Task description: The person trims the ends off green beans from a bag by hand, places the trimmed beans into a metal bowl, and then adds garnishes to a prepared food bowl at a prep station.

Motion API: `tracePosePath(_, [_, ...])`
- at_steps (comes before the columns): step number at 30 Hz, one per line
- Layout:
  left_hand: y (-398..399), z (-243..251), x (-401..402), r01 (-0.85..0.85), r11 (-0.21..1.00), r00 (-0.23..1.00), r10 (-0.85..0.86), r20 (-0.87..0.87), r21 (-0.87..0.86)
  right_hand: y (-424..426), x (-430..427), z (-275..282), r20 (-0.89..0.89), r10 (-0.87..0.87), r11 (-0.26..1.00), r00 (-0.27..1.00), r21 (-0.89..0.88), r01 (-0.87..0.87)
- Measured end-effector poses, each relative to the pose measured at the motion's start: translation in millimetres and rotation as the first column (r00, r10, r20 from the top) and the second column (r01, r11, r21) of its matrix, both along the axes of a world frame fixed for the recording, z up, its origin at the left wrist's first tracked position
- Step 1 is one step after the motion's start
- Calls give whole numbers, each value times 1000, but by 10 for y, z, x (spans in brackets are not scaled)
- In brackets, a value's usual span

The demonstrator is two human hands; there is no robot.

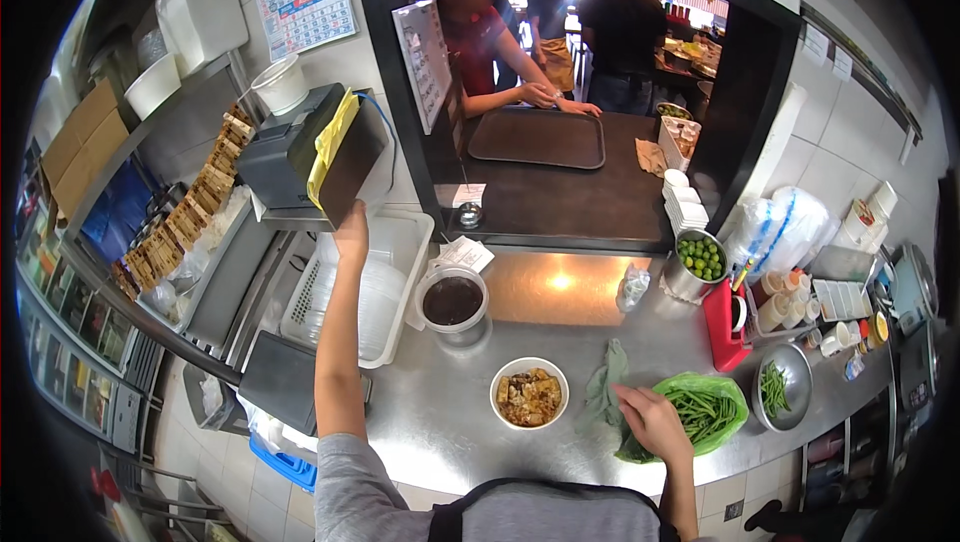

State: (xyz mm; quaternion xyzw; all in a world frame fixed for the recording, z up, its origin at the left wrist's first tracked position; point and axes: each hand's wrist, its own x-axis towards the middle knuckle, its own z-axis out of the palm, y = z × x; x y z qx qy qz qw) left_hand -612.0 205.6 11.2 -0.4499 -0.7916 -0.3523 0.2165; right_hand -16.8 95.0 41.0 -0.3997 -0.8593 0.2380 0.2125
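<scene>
My left hand (351, 230) is raised at the lower edge of a dark box (349, 167) with yellow papers (332, 138), beside a black printer (289, 152); whether it grips the box is unclear. My right hand (651, 418) hovers or rests by a green cloth (609, 380), its fingers slightly spread. Right of that hand, green beans (701, 411) fill a green plastic bag (739, 399). A white bowl of tofu-like cubes in brown sauce (529, 394) stands between my arms on the steel counter (450, 422). Behind it is a clear tub of dark liquid (452, 302).
A white basket of clear lids (360, 287) stands left. To the right are a steel pot of green citrus (699, 260), a red holder (724, 328) and a steel bowl with beans (781, 388). Beyond the pass-through, a person leans by a brown tray (536, 138); others stand behind.
</scene>
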Motion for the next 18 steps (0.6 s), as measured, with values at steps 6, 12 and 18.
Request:
tracePosePath(6, [-353, 148, 667, 112, 994, 825, -98, -556, -9, 88, -406, 84, -95, 151, 981, 984, 133, -137])
tracePosePath(12, [-700, 239, 2461, 589, 785, 620, -590, -517, -190, 688, -909, -245, -752, -378, 832, 540, -532, -158])
tracePosePath(18, [-1323, -57, 3357, 708, 660, 567, -743, -355, -250, 979, -1019, -826, -805, -492, 764, 332, -582, -278])
